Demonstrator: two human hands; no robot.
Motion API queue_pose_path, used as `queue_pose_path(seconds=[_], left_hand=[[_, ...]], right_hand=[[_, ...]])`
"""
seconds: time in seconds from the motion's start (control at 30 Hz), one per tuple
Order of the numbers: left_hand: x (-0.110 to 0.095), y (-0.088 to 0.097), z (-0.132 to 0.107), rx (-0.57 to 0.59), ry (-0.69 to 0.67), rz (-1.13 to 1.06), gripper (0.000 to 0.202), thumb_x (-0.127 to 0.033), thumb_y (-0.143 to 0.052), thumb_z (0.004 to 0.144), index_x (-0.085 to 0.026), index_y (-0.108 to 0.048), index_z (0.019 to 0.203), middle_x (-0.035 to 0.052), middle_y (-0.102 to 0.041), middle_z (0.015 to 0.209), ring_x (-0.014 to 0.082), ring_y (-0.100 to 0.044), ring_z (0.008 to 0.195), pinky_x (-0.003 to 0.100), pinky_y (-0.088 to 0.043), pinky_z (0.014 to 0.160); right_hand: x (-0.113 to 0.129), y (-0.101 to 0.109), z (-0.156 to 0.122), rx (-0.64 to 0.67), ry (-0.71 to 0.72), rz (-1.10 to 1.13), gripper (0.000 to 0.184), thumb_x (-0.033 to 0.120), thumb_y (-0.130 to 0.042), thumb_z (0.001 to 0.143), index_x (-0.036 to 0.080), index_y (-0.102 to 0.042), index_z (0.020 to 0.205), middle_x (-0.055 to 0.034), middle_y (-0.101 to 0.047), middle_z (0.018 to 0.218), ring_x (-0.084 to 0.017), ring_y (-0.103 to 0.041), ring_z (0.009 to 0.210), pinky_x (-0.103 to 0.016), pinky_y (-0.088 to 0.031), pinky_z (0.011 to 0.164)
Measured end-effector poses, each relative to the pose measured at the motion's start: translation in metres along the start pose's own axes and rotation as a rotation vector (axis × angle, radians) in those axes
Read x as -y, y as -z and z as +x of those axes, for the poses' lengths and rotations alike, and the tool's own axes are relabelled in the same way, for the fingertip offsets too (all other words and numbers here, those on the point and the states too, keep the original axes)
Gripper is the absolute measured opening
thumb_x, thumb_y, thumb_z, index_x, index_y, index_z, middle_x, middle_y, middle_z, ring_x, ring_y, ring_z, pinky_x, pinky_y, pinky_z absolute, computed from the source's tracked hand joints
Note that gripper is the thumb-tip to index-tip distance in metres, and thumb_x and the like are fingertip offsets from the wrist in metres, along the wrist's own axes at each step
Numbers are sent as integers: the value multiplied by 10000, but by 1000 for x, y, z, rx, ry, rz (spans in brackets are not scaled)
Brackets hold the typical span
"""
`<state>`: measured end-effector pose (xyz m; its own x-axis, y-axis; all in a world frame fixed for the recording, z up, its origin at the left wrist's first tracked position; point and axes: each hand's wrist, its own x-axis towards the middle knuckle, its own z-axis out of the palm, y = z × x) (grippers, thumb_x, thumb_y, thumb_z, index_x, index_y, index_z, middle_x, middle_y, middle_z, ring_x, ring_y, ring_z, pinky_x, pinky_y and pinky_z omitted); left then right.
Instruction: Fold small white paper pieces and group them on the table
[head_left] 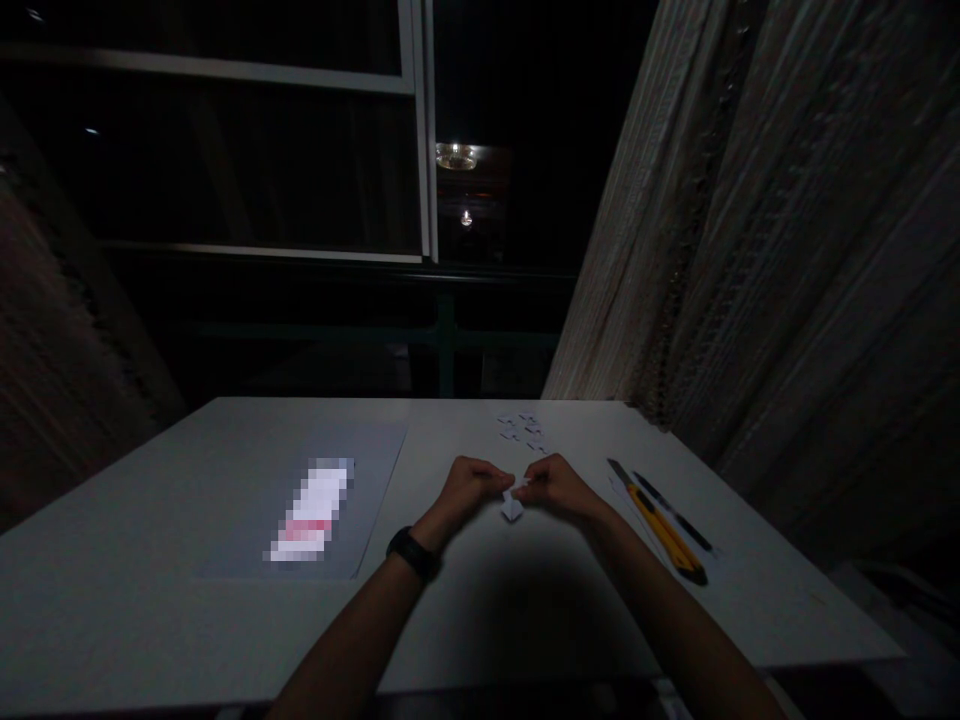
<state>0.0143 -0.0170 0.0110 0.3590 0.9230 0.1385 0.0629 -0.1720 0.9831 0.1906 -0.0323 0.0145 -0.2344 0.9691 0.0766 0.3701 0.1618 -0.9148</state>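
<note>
The table point(150, 560) top is smooth, pale and matt. The folded piece point(511, 507) looks like thin white matt paper, as do the scraps point(521, 428). The knife point(664, 530) has a faintly glossy yellow plastic body and a dull metal blade. The curtain point(787, 250) is coarse, ribbed cloth. The watch point(412, 552) strap is matt black.

**White table in dim light**

On the table point(150, 620), a grey sheet point(375, 470) covers part of the left half. Small white paper pieces point(521, 428) cluster near the far edge. A yellow utility knife point(660, 525) and a dark pen point(675, 512) lie along the right edge.
</note>
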Motion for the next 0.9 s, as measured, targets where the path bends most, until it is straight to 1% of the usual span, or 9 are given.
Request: queue_pose_path(seconds=[0.07,0.17,0.3,0.4,0.5,0.6,0.73,0.9], left_hand=[[2,0,1,-8,-15,51,329,-415,-642,621,-92,-656,562,16,-559,489,94,-461,479,215,-338,473],[6,-1,3,-79,-49,180,394,-473,-595,654,-93,-649,562,5,-531,473,89,-432,466,211,-301,450],[8,-4,2,-153,-118,320,422,-498,-528,706,-108,-661,613,13,-556,505,108,-468,503,217,-314,470],[5,-5,0,-182,-159,348,420,-494,-481,740,-122,-654,652,15,-577,538,117,-497,530,218,-337,495],[1,-4,-1,-167,-162,331,427,-499,-453,756,-124,-641,675,20,-592,578,122,-512,556,218,-352,514],[-1,-4,0,-118,-166,314,435,-511,-443,758,-122,-627,694,17,-589,601,120,-507,569,215,-351,520],[2,-4,0,-42,-181,361,438,-504,-422,772,-126,-590,628,-7,-520,536,107,-459,530,211,-317,498],[3,-4,-1,-54,-253,464,383,-444,-411,801,-137,-550,619,-10,-500,540,106,-446,546,214,-294,508]], right_hand=[[-1,0,0,7,1,11,276,365,-720,511,125,-584,492,41,-492,441,-82,-418,447,-207,-297,438],[-1,-1,2,12,4,5,279,362,-723,517,121,-583,499,43,-485,435,-75,-404,436,-202,-283,429],[0,-3,2,26,28,28,260,355,-713,549,117,-609,563,28,-530,476,-84,-441,456,-203,-313,449],[2,-4,2,26,53,62,287,397,-672,608,115,-621,596,3,-576,520,-99,-481,485,-214,-349,481],[2,-3,3,7,71,71,332,440,-632,648,117,-614,575,-10,-589,529,-107,-495,497,-220,-360,490],[1,-3,4,-19,90,47,348,451,-630,647,120,-604,539,-2,-563,491,-103,-474,474,-221,-347,475],[0,-3,4,-15,128,52,350,447,-611,665,128,-605,523,0,-557,483,-107,-473,479,-230,-355,495],[2,-5,4,6,131,81,327,444,-604,678,138,-616,563,-1,-587,525,-117,-504,509,-233,-378,522]])
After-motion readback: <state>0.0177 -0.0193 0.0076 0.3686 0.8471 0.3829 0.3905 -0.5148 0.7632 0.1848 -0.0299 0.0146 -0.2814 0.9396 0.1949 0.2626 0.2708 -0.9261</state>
